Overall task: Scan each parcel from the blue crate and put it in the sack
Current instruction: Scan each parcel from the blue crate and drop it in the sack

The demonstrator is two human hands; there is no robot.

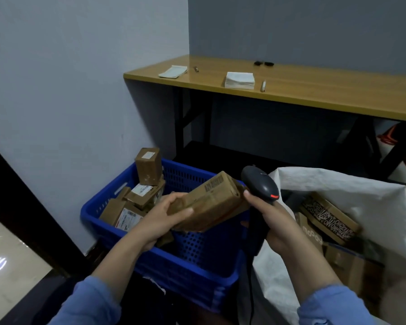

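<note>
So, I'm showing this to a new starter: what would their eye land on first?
Probably the two hands at centre: the left hand holds a brown parcel over the bright blue crate, and the right hand grips a dark scanner beside it. At right, the white sack gapes open with boxes inside.

One blue crate [197,266], one white sack [338,191], one scanner [260,184], one held parcel [211,200], two paper stacks [240,79], two pens [263,86].
</note>
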